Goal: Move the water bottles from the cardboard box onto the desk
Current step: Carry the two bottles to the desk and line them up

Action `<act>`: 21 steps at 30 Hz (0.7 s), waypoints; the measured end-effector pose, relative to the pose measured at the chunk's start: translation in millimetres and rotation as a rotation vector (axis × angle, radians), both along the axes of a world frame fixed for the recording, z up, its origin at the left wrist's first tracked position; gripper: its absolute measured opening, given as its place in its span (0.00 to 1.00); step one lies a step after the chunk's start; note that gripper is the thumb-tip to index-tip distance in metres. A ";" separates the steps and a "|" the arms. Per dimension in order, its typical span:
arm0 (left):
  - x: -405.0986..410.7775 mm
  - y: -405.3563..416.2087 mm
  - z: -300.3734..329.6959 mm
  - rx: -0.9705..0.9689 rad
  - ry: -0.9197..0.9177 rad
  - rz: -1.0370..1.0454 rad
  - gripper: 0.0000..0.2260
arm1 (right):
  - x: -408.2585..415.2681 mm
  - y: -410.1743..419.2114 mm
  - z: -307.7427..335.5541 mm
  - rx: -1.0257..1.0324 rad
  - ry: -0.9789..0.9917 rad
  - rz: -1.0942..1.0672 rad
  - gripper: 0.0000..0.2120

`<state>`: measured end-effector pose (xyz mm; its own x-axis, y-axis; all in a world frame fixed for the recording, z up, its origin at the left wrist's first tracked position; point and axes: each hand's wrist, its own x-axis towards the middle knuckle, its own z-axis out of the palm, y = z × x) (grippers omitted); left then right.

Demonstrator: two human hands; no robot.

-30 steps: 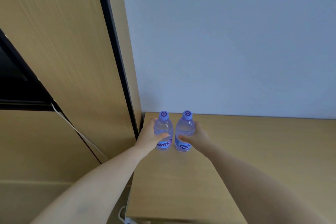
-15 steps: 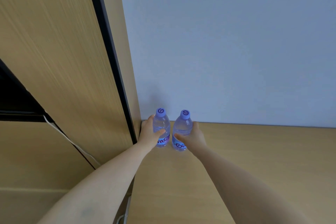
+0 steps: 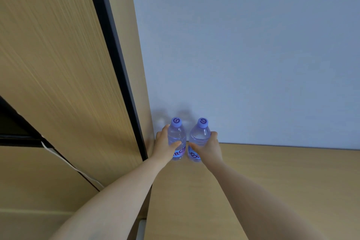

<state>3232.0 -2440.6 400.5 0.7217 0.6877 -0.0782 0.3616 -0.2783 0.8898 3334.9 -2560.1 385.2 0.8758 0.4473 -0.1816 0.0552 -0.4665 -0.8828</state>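
Two clear plastic water bottles with purple caps and purple-printed labels are seen just below the centre of the frame, standing upright at the far left corner of the light wooden table [image 3: 272,181], close to the pale blue wall [image 3: 243,54] and the tall wooden cabinet panel [image 3: 58,64] at the left. The left bottle [image 3: 176,136] and the right bottle [image 3: 200,138] are set just beside each other, and whether they touch cannot be told. A topple is judged the main risk: if the hands are drawn away carelessly, one narrow bottle could be knocked against the other and both sent over, or one could be bumped against the wall or the cabinet edge. A bottle released before its base sits flat could also tip. The left hand [image 3: 165,146] is wrapped round the left bottle, thumb across the front above the label. The right hand [image 3: 207,147] is wrapped round the right bottle in the same way, fingers curled behind it. Both are held firmly. The cardboard box is not in view.
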 end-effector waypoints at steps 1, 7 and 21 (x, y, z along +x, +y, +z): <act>0.5 0.5 0.8 -0.001 -0.005 -0.004 0.27 | 0.7 1.6 -0.7 0.000 -0.002 0.000 0.25; -2.1 0.1 -0.9 0.041 -0.024 -0.021 0.25 | 3.0 -1.9 -4.1 -0.026 -0.040 0.073 0.31; 8.6 -0.9 6.5 0.065 -0.081 0.002 0.08 | 5.7 -1.8 -10.9 -0.009 -0.083 0.072 0.26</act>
